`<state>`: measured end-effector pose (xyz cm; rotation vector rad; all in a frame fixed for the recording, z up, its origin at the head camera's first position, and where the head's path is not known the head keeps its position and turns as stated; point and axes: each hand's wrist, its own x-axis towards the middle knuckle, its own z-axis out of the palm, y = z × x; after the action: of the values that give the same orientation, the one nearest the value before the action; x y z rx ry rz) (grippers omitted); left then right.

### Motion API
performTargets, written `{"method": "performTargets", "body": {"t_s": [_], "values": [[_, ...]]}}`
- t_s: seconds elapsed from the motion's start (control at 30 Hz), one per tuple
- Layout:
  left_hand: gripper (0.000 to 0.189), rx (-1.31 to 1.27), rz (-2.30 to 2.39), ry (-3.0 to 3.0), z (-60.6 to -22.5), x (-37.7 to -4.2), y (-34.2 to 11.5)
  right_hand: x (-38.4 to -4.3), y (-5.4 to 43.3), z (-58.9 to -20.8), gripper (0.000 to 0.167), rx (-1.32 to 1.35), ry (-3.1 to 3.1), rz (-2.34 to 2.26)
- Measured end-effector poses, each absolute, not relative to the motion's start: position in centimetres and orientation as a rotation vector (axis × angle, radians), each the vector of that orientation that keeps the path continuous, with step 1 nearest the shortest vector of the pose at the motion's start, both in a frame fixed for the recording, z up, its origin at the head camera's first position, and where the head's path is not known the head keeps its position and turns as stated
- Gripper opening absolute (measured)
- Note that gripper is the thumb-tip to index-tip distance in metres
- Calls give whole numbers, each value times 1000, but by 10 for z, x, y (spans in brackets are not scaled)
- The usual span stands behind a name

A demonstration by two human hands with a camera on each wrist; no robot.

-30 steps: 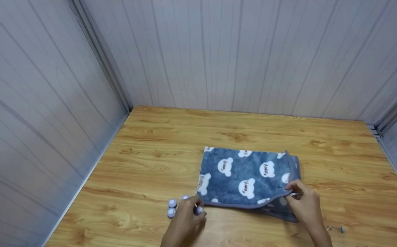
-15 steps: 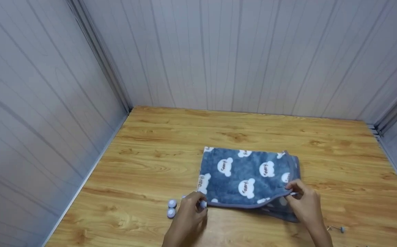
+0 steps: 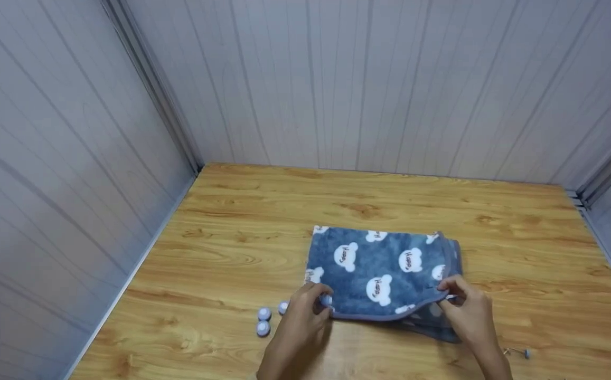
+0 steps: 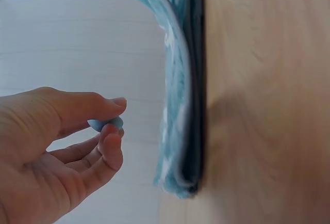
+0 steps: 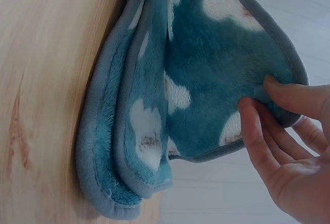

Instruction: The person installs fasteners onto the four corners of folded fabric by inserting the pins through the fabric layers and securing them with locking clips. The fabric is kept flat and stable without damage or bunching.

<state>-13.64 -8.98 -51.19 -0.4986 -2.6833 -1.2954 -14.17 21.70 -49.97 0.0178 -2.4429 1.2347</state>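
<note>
A blue fleece blanket [image 3: 355, 285] with white bear heads lies folded on the table, its near right corner raised. My left hand [image 3: 305, 314] is over the blanket's near left corner, pinching a small round pale-blue cap [image 4: 104, 125] between thumb and fingers. In the left wrist view that cap is apart from the cloth. My right hand [image 3: 469, 314] pinches the raised corner by its grey edging. In the right wrist view, a small bluish piece [image 5: 262, 94] shows between the right thumb and fingers against the blanket's underside; its kind is unclear.
Several similar round caps [image 3: 263, 328] lie left of my left hand. A small pin-like piece [image 3: 527, 353] with a blue head and a gold-coloured part lies right of my right hand. Pale panel walls [image 3: 337, 95] enclose the wooden table [image 3: 221, 237].
My left hand has carried the cap up and right, from beside the blanket to over its near left corner. One cap behind it is now uncovered. My right hand keeps its grip.
</note>
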Motion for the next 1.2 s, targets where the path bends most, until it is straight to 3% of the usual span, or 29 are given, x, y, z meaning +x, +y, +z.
{"method": "performTargets", "body": {"t_s": [1.2], "values": [[36,-684,-1202,-2612,-496,-166,-41,-145,216,-500,32,202,-2360,1248]]}}
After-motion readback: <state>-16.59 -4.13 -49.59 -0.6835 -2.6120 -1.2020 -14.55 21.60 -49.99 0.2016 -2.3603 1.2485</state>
